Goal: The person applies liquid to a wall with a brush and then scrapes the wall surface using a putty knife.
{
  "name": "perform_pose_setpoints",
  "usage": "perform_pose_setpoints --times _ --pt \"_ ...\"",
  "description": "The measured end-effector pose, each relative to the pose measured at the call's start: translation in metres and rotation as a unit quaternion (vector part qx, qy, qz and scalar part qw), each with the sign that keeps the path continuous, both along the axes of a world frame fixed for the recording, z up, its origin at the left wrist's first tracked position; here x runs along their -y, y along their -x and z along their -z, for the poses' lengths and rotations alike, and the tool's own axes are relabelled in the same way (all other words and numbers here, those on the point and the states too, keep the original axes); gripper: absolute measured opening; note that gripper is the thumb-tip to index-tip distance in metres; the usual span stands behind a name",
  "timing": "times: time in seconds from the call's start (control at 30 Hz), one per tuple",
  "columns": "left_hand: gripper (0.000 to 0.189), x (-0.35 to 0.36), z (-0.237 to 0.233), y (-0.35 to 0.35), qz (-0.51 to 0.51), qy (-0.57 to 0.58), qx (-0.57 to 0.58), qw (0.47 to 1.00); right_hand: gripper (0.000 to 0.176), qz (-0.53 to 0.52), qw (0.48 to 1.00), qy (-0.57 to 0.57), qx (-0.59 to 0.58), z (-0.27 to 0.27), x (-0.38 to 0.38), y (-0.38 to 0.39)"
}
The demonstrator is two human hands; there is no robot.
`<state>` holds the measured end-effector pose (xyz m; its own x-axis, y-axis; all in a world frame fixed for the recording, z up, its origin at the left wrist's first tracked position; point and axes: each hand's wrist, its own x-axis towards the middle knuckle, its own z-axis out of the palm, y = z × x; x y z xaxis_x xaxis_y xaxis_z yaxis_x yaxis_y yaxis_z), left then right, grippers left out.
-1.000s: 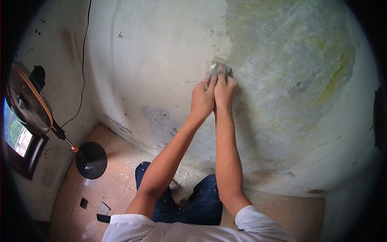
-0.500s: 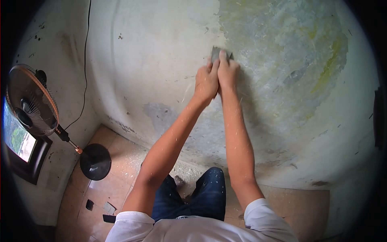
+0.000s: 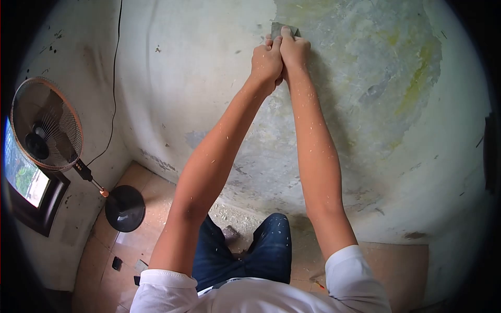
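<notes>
Both my hands are raised together against the wall [image 3: 209, 68], near the top centre of the view. My left hand [image 3: 266, 61] and my right hand [image 3: 294, 51] are closed on a flat grey scraper [image 3: 278, 27], whose wide end touches the wall. The hands press against each other, with a thumb lying on the scraper. Its lower part is hidden in the fingers. Right of them spreads a bare grey-green patch [image 3: 360, 68] where the pale paint is gone. Pale flakes dot both forearms.
A standing fan [image 3: 47, 125] with a round black base [image 3: 125, 208] is at the left, beside a dark-framed window [image 3: 49, 203]. A black cord [image 3: 114, 78] hangs down the wall. Paint chips [image 3: 235, 211] litter the tiled floor [image 3: 151, 195]; small dark objects [image 3: 117, 263] lie there.
Both hands and the scraper have moved up the wall, and my arms reach out farther. The fan head has turned slightly. A small orange-red object now shows near my right sleeve.
</notes>
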<state>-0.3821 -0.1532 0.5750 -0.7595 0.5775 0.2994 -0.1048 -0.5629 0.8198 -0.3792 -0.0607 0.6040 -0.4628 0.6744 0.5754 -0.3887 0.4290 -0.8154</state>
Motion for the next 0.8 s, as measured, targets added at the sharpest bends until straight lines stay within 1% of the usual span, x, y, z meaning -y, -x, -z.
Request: perform_pose_setpoints --times 0.03,0.07,0.1,0.13,0.2,0.23,0.3,0.33,0.37,0.4,0.43,0.47,0.5,0.53,0.57,0.6,0.63,0.67,0.7,0.73,0.77,0.8 --pt "0.041 -0.002 0.013 -0.006 -0.001 -0.009 0.009 1.0 0.052 0.091 0.991 -0.096 0.023 0.012 -0.003 -0.006" --pt "0.039 -0.001 0.032 -0.016 -0.003 -0.019 0.016 1.0 0.051 0.18 0.964 -0.191 0.043 0.03 -0.003 -0.015" --pt "0.038 0.009 0.045 -0.023 0.016 0.042 0.028 0.999 0.05 0.212 0.952 -0.211 0.069 0.057 -0.014 -0.014" --pt "0.038 0.008 0.054 -0.025 0.03 0.025 0.062 0.997 0.053 0.12 0.983 -0.134 0.047 0.067 -0.008 -0.021" --pt "0.036 0.004 0.041 -0.016 0.034 0.04 0.07 0.996 0.054 0.097 0.986 -0.121 0.062 0.045 0.0 -0.017" --pt "0.036 0.003 0.026 -0.009 0.024 0.007 0.065 0.998 0.054 0.093 0.986 -0.126 0.06 0.022 0.005 -0.012" --pt "0.038 0.003 -0.01 0.011 0.025 -0.043 0.066 0.997 0.043 0.151 0.966 -0.182 0.106 -0.024 0.015 0.002" --pt "0.041 0.006 -0.023 0.016 0.016 -0.024 0.057 0.998 0.043 0.147 0.965 -0.185 0.111 -0.03 0.017 0.007" --pt "0.041 0.011 -0.026 0.015 0.013 -0.013 0.06 0.998 0.045 0.073 0.988 -0.116 0.079 -0.033 0.02 0.01" --pt "0.041 0.014 -0.024 0.014 0.01 0.0 0.063 0.998 0.048 -0.001 0.998 -0.041 0.045 -0.03 0.023 0.011" --pt "0.042 0.015 -0.009 0.011 0.016 0.004 0.066 0.998 0.044 0.006 0.997 -0.066 0.045 -0.015 0.02 0.007" --pt "0.042 0.016 0.01 0.004 0.022 0.006 0.068 0.997 0.044 0.005 0.997 -0.065 0.046 0.004 0.018 0.002" --pt "0.046 0.016 0.023 -0.002 0.008 0.027 0.076 0.997 0.042 -0.003 0.999 -0.023 0.046 0.02 0.022 -0.008" --pt "0.046 0.017 0.02 -0.003 0.004 0.021 0.076 0.997 0.041 -0.013 0.999 0.015 0.046 0.03 0.019 -0.008" --pt "0.046 0.018 0.012 -0.001 0.0 0.028 0.068 0.997 0.04 -0.014 0.999 0.007 0.044 0.023 0.014 -0.001" --pt "0.047 0.021 0.003 0.003 -0.006 0.037 0.058 0.998 0.04 -0.022 0.999 0.002 0.039 0.001 0.022 0.003" --pt "0.049 0.029 -0.022 0.011 -0.024 0.082 0.038 0.996 0.04 0.04 0.997 -0.053 0.04 -0.026 0.035 0.003" --pt "0.049 0.022 -0.04 0.027 -0.028 0.039 0.033 0.998 0.04 0.104 0.988 -0.107 0.042 -0.045 0.043 0.007" --pt "0.047 0.027 -0.061 0.038 -0.04 0.058 0.001 0.998 0.04 0.1 0.988 -0.11 0.038 -0.06 0.043 0.019" --pt "0.045 0.034 -0.078 0.045 -0.051 0.076 -0.03 0.995 0.042 0.048 0.998 -0.046 -0.011 -0.077 0.045 0.034" --pt "0.045 0.041 -0.085 0.047 -0.055 0.074 -0.027 0.995 0.044 -0.005 0.998 0.019 -0.057 -0.086 0.045 0.044" --pt "0.048 0.046 -0.087 0.048 -0.056 0.082 -0.027 0.995 0.044 -0.008 0.998 0.019 -0.053 -0.083 0.043 0.05"
